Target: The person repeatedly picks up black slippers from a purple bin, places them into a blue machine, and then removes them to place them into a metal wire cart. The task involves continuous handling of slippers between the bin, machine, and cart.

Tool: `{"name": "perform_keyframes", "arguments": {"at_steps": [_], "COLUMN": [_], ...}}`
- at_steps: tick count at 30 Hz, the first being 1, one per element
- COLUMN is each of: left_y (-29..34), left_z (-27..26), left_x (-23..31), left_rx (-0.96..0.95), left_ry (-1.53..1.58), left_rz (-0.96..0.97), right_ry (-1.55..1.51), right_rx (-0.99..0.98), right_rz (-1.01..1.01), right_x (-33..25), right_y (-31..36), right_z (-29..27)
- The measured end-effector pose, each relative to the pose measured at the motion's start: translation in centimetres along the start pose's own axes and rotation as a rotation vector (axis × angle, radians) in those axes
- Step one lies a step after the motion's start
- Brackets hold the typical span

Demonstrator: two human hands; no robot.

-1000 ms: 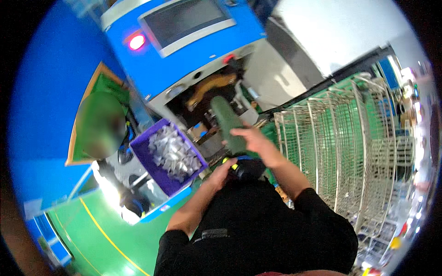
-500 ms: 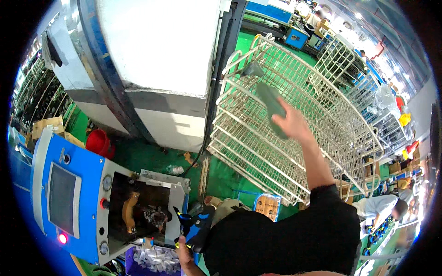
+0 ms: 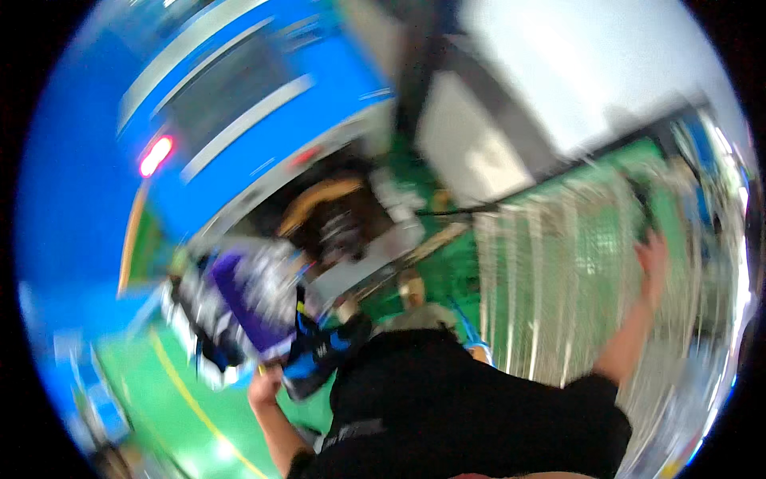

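Note:
A black and blue shoe (image 3: 319, 355) with yellow-green trim is at the end of my left hand (image 3: 265, 385), close against my front; the fingers are closed on its edge. My right arm reaches out over the wire rack (image 3: 533, 279). Near the far right of that rack is my right hand (image 3: 653, 255), smeared by motion. Just beyond its fingers is a dark long thing (image 3: 642, 198); whether the hand grips it I cannot tell. Left of the rack stands a blue machine (image 3: 319, 88) with a dark opening holding a curved tan part (image 3: 323, 195).
A purple bin (image 3: 239, 299) of silvery-white pieces stands below the machine, with dark items beside it. A red light (image 3: 156, 156) glows on the machine. A white panelled cabinet (image 3: 550, 72) stands behind the rack. The green floor bears a yellow line (image 3: 179, 383).
The whole view has swung left and blurred, bringing the machine and bin nearer the middle. Earlier my right hand held a dark green, sole-shaped piece over the rack. My left hand keeps the shoe.

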State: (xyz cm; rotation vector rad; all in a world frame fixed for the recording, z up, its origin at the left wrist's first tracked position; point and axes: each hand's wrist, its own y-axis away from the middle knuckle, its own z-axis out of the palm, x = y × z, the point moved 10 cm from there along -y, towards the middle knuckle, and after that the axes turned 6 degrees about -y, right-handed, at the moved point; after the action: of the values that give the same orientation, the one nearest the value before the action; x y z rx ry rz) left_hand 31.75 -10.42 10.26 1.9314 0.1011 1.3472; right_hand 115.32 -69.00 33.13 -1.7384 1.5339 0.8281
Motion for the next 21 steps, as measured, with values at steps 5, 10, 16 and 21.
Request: {"name": "perform_keyframes", "arguments": {"at_steps": [5, 10, 16, 21], "left_y": [7.4, 0.4, -3.0, 4.1], "left_z": [-14.8, -23.5, -28.1, -26.9], "left_x": [-1.9, -7.8, -15.7, -15.5], "left_rx": [0.235, 0.380, 0.735, 0.965], "left_ry": [0.570, -0.899, -1.044, -0.925], "left_rz": [0.271, 0.024, -0.171, -0.113], "right_ry": [0.266, 0.156, 0.288, 0.403], "right_rx": [0.152, -0.651, -1.109, -1.321], "right_rz": [0.054, -0.113, -0.370, -0.449], "right_x": [-5.9, -4.6, -17.8, -16.9], "right_y": [14.3, 22.9, 36.8, 39.8], "right_z": [10.0, 32.6, 44.7, 49.8]}}
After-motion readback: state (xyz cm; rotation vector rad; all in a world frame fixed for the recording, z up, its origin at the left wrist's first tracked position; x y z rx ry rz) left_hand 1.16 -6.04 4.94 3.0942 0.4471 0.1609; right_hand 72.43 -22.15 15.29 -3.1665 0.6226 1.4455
